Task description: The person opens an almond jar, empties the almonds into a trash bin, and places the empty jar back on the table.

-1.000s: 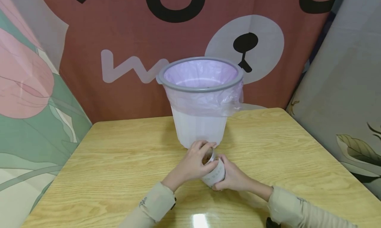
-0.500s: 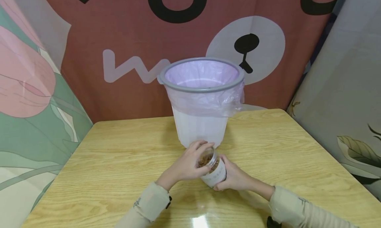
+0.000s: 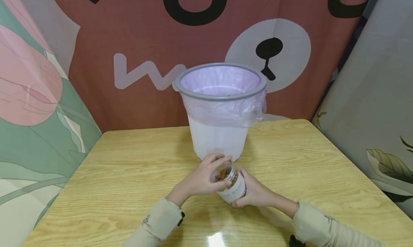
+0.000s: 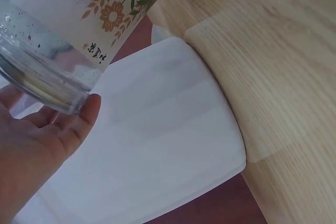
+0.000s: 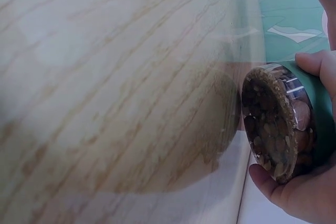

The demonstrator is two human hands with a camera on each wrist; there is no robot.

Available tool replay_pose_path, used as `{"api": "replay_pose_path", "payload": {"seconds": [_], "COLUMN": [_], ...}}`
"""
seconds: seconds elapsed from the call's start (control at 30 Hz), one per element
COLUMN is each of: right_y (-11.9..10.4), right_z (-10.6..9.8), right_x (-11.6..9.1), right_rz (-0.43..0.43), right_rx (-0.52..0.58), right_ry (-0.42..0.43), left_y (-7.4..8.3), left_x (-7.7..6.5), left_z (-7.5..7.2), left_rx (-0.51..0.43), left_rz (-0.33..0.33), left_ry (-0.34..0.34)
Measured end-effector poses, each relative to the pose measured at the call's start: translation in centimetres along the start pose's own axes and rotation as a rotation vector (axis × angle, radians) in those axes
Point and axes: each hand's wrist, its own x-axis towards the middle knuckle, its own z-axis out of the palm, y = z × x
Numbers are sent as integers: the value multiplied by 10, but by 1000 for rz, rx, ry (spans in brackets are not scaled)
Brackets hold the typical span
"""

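Observation:
A clear round jar (image 3: 235,189) with a pale printed label and brown pieces inside is tilted over the table, its clear end toward the left. My right hand (image 3: 256,192) grips its lower body. At the clear end, my left hand (image 3: 199,179) spreads thumb and fingers round the rim. In the left wrist view, fingertips touch the thick see-through rim of the jar (image 4: 58,72), and flowers decorate the label. The right wrist view shows the base of the jar (image 5: 269,124), with brown nut-like pieces packed behind it and my right fingers round its side.
Just beyond my hands stands a white bin (image 3: 217,139) with a grey rim (image 3: 222,97) and a thin pinkish liner (image 3: 222,112) folded over it. The wooden table (image 3: 135,168) ends at printed cloth backdrops (image 3: 145,107).
My left hand has shifted slightly left and toward me at the jar's clear end. More of that end and the brown pieces shows. My right hand stays nearly in place.

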Motion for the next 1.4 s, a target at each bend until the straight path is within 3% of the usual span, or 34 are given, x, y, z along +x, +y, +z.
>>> {"api": "replay_pose_path", "payload": {"seconds": [0.3,0.67,0.9,1.03,1.3,1.4], "right_y": [-2,-1,1,1,-3,-4], "right_z": [0,1,0,0,0,0], "right_x": [0,0,-1,-1,-1,-1], "right_rz": [17,-9,-10,-24,-19,-10], "right_rx": [6,-18,10,5,15,16], "right_ry": [-1,-15,-8,-10,-5,0], "left_y": [6,12,13,10,3,2], "left_x": [1,5,6,6,7,7], "left_z": [-2,4,5,6,5,5], "left_rx": [60,208,192,154,79,69], "left_rz": [-134,-194,-225,-156,165,231], "left_ry": [49,121,107,94,91,69]}}
